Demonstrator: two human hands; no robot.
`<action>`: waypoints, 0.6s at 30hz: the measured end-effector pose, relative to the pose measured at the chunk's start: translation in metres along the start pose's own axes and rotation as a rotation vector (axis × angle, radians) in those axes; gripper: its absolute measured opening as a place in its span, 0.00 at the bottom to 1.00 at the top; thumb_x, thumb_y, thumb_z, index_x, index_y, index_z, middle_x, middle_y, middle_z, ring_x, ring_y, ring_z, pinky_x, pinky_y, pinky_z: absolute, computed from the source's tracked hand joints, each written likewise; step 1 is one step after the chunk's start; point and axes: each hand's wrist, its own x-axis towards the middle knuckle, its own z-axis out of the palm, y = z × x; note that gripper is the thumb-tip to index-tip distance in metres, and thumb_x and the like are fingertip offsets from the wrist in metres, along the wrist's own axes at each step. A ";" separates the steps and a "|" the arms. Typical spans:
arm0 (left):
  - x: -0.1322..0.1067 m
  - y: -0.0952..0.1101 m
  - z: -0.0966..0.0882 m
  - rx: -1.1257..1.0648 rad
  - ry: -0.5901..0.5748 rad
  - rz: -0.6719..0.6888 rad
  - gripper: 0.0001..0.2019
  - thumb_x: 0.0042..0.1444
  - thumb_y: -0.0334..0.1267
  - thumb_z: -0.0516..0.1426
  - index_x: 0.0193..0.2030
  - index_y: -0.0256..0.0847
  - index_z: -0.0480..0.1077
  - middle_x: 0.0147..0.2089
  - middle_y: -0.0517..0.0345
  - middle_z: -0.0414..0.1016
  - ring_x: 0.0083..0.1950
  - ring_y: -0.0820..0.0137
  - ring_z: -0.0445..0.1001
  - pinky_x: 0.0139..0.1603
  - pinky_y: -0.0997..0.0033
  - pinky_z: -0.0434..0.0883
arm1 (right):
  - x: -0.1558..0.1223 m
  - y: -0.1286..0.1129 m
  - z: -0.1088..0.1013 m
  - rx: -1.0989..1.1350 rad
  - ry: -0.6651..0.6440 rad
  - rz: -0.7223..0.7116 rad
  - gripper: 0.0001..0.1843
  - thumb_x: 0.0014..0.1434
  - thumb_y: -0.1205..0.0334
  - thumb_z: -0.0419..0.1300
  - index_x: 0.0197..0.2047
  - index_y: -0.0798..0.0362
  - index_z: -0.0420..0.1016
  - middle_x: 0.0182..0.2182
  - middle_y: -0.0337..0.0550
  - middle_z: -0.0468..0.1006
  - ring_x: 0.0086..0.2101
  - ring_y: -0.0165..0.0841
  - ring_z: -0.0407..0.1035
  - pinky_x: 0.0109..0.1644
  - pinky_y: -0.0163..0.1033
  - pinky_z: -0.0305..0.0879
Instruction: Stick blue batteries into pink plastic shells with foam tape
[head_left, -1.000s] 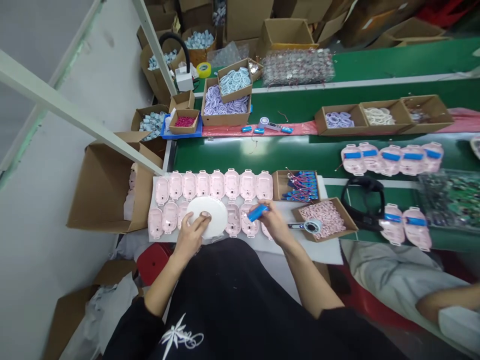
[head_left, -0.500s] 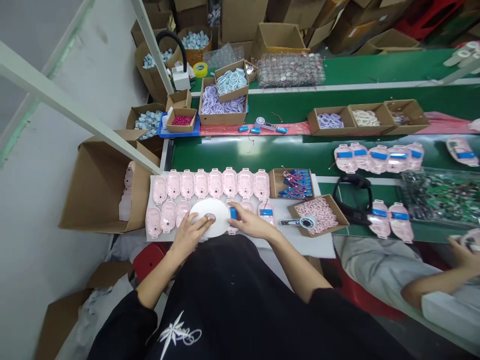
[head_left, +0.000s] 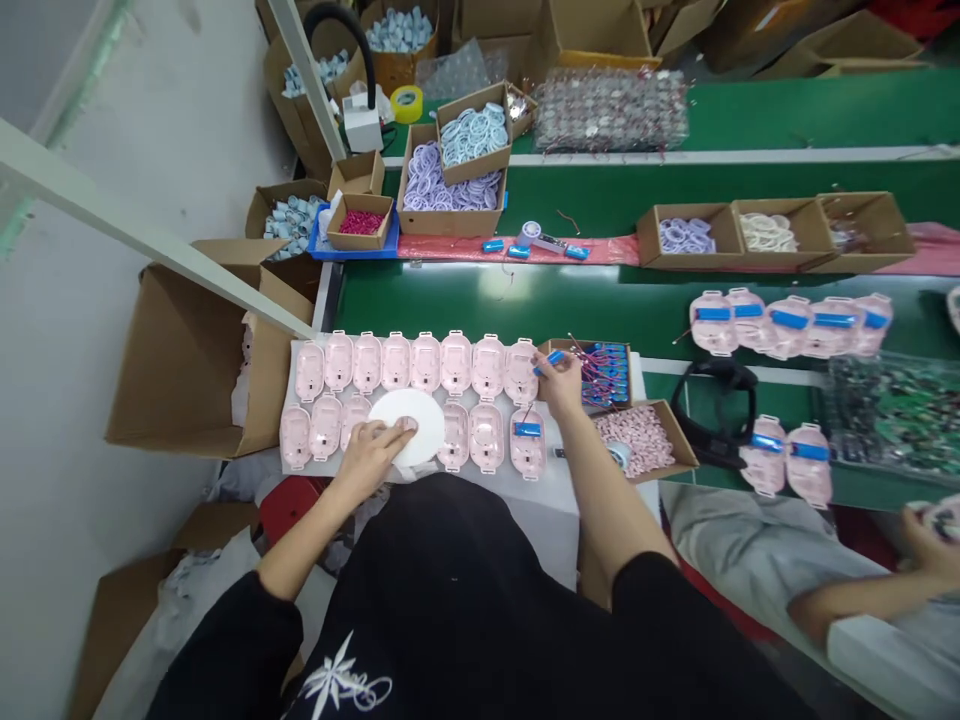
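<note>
My left hand (head_left: 369,458) grips a flat white roll of tape (head_left: 429,425) at its centre hole; the roll lies tilted over the front row of pink plastic shells and hides part of some. A blue cylindrical battery (head_left: 553,359) is pinched in the fingers of my right hand (head_left: 561,385), above the right end of the back row, beside the battery box. Under that hand, a pink shell (head_left: 528,455) has a blue battery (head_left: 526,430) lying across it. Several open pink shells (head_left: 456,362) stand in two rows on a white sheet.
A cardboard box of wired blue batteries (head_left: 606,372) and a box of small pink parts (head_left: 637,440) stand on the right. Beyond them lie a black headband-like device (head_left: 716,405) and battery-fitted shells (head_left: 787,322). A large carton (head_left: 195,370) stands left. A co-worker's hand (head_left: 930,540) shows at right.
My right hand, with a blue battery in its fingers, has moved from beside the tape roll rightward and away to the battery box. My left hand stays on the roll. The view has shifted slightly.
</note>
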 end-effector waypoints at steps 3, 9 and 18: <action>-0.011 -0.005 0.005 -0.001 0.039 -0.193 0.34 0.56 0.26 0.59 0.71 0.50 0.70 0.61 0.49 0.78 0.57 0.52 0.68 0.59 0.50 0.68 | 0.055 0.018 -0.023 -0.661 -0.203 -0.080 0.23 0.59 0.61 0.67 0.57 0.55 0.69 0.55 0.58 0.78 0.54 0.43 0.73 0.62 0.49 0.68; -0.020 0.011 0.009 -0.008 -0.024 -0.329 0.33 0.55 0.27 0.60 0.69 0.47 0.72 0.60 0.47 0.78 0.57 0.50 0.67 0.59 0.48 0.69 | 0.090 0.039 -0.014 -1.369 -0.608 -0.309 0.21 0.66 0.72 0.57 0.61 0.62 0.73 0.59 0.64 0.75 0.56 0.44 0.69 0.60 0.43 0.63; -0.028 0.009 0.011 0.006 -0.035 -0.361 0.34 0.53 0.25 0.60 0.68 0.46 0.72 0.60 0.48 0.78 0.57 0.50 0.67 0.59 0.49 0.70 | 0.102 0.036 0.009 -1.484 -0.680 -0.292 0.23 0.70 0.74 0.49 0.62 0.62 0.75 0.61 0.67 0.74 0.57 0.46 0.72 0.58 0.44 0.66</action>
